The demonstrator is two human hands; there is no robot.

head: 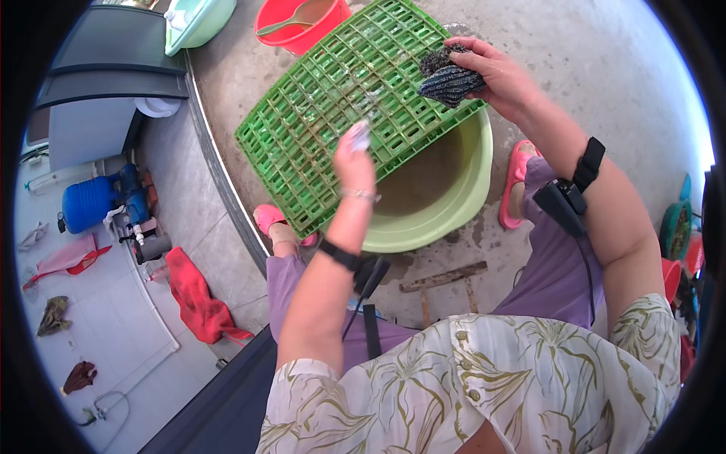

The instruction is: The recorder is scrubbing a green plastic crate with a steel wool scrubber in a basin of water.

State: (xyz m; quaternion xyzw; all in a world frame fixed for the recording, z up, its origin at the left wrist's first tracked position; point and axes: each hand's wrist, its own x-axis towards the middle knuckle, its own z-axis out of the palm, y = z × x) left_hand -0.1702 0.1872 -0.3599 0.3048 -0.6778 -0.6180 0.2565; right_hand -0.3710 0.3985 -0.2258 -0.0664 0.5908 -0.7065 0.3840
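A green plastic slatted rack (340, 113) lies tilted across the rim of a pale green basin (454, 221), which holds murky brown water. Above the rack's right corner, my right hand (490, 71) grips a dark, ribbed scrubbing cloth (451, 85) with a dark wiry scourer (439, 58) beside it. My left hand (354, 153) is over the rack's near left part, blurred by motion, and has a small whitish piece (359, 136) at its fingers. What that piece is cannot be told. Wet patches and brown grime show on the slats.
Beyond the rack stands a red basin (269, 17) with a green ladle (289, 22) in it. A mint-green basin (218, 25) is at the upper left. A small wooden stool (442, 277) sits before me. To the left are a blue pump tank (91, 198) and a red cloth (195, 295).
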